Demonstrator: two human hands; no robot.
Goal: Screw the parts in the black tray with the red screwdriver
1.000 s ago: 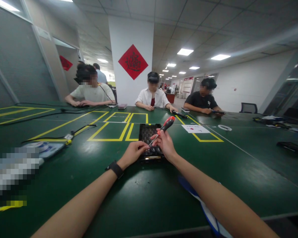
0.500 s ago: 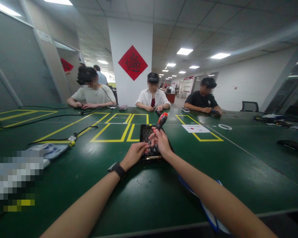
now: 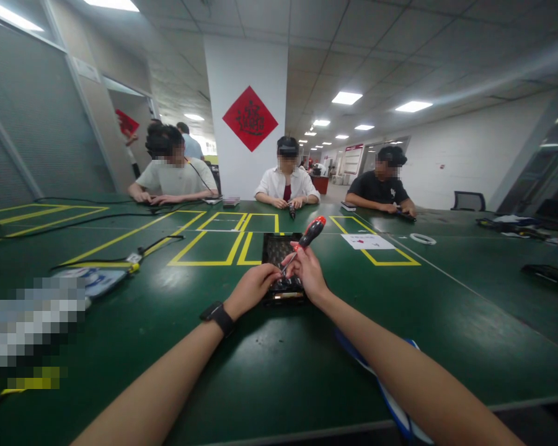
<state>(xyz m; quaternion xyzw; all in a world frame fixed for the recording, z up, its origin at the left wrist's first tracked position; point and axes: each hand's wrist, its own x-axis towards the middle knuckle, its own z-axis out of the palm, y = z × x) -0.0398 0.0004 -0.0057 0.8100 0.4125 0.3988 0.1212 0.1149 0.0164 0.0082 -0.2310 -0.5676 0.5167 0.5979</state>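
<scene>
— Screwdriver (image 3: 302, 246), where was it?
— Gripped in the right hand (image 3: 309, 272), tilted, tip over the black tray (image 3: 275, 248) on the green table (image 3: 270, 359).
— The left hand (image 3: 252, 288)?
— Fingers curled at the tip; whether it pinched anything, I couldn't tell.

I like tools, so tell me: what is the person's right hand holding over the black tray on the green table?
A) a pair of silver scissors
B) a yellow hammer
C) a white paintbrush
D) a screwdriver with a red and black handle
D: the right hand grips a red-and-black-handled screwdriver, its thin metal shaft angled down toward the left hand over the black rectangular tray.
</scene>
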